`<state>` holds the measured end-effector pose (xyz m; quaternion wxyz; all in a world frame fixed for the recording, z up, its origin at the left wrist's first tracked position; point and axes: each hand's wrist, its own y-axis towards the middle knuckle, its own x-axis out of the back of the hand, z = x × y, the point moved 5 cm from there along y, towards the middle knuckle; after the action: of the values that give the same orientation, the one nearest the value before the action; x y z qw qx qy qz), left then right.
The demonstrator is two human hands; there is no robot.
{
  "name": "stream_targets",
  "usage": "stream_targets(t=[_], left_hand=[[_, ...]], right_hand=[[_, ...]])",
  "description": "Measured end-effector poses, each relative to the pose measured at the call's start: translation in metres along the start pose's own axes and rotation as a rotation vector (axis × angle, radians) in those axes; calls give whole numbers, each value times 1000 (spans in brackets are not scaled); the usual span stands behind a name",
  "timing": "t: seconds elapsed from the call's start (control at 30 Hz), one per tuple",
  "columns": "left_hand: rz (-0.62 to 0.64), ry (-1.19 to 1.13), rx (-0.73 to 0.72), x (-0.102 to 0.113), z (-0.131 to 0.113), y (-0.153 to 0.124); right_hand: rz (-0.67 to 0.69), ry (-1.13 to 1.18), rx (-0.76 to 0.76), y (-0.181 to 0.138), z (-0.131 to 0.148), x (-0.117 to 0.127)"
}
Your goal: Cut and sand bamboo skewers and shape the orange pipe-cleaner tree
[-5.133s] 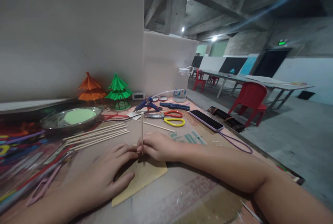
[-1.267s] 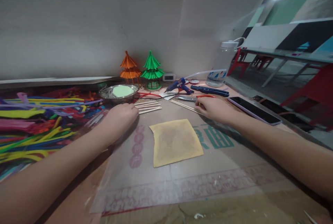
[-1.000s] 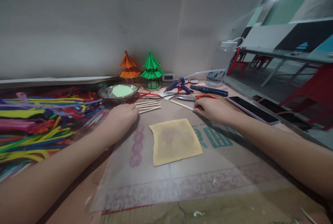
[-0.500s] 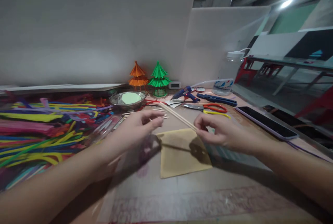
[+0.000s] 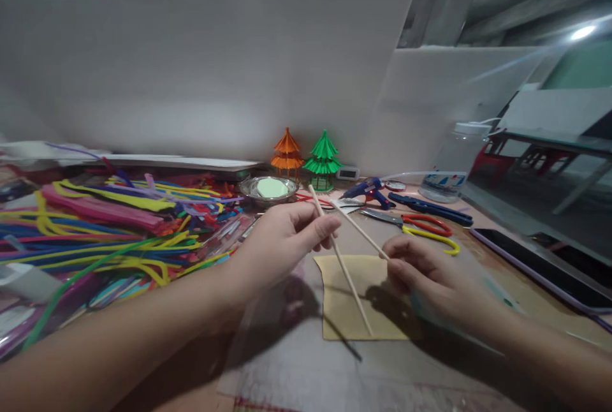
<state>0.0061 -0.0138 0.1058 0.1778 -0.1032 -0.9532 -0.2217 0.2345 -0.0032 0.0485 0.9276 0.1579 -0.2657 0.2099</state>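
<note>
My left hand [image 5: 301,233] pinches a thin wooden stick [image 5: 348,278] near its upper part, so that its lower end slants down toward me. Between the thumb and fingers of my right hand [image 5: 421,272] is the lower end of a second wooden stick [image 5: 358,228], which points up and to the left. Both sticks are in the air above a yellow square sheet [image 5: 342,310] on the table. Shadows of my hands and of one stick fall across the sheet and the table.
Pipe cleaners [image 5: 109,240] in many colours are heaped at left. Behind stand a metal bowl [image 5: 246,190], an orange pagoda [image 5: 287,150] and a green pagoda [image 5: 324,160]. To the right are a glue gun [image 5: 366,190], scissors [image 5: 425,224], a phone [image 5: 540,268] and a clear jar [image 5: 452,163].
My left hand has taken one of the two sticks that my right hand held together, and tilted it downward. My right hand keeps the other. The camera view has shifted left and up.
</note>
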Motion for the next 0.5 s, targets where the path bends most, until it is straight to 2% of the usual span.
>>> stream_targets(t=[0.17, 0.5], left_hand=[[-47, -43, -37, 11, -5, 3], [-57, -8, -183, 15, -2, -3]], right_hand=[[-137, -39, 27, 2, -2, 4], [-90, -122, 67, -3, -8, 1]])
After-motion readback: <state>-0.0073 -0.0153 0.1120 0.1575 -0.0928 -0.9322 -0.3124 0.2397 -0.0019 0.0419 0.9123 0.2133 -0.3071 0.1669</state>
